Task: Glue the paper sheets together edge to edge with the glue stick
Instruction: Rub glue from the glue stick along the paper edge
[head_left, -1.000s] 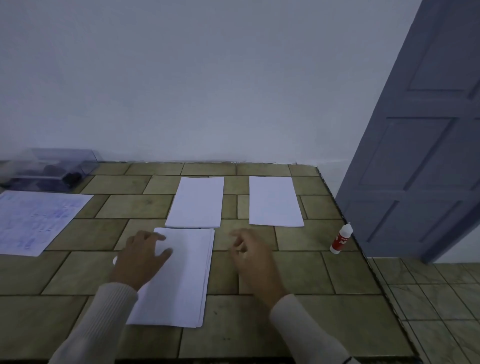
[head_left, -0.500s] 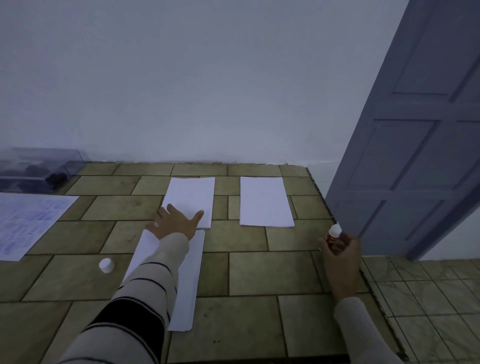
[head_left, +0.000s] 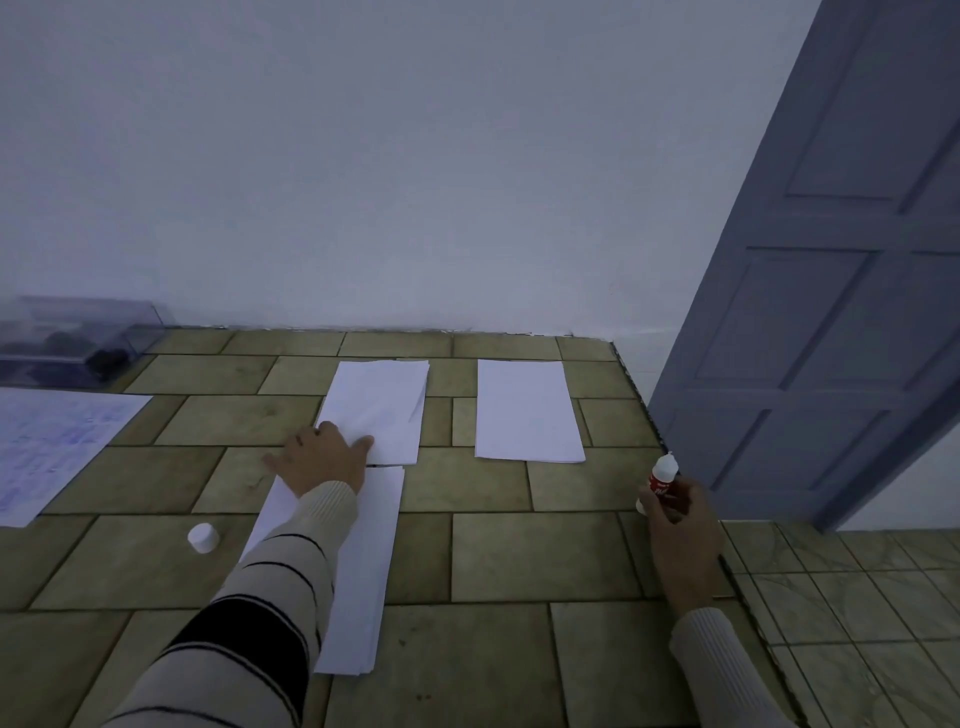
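Observation:
On the tiled surface (head_left: 519, 551) lie three white paper lots: a near stack (head_left: 358, 577), a sheet (head_left: 382, 405) just beyond it, and another sheet (head_left: 524, 410) to the right. My left hand (head_left: 319, 457) rests flat, fingers spread, on the near-left corner of the middle sheet, where it meets the stack. My right hand (head_left: 678, 512) grips a small white glue bottle with a red label (head_left: 662, 478) at the right edge of the surface, nozzle up and uncovered. A white cap (head_left: 202, 537) sits left of the stack.
A printed sheet (head_left: 57, 447) lies at the far left, with a clear plastic box (head_left: 78, 338) behind it against the wall. The surface ends at the right, dropping to a tiled floor (head_left: 857, 597) beside a blue-grey door (head_left: 831, 291).
My left hand slid from the near stack up onto the sheet beyond it, uncovering the cap. My right hand moved right and took hold of the glue bottle.

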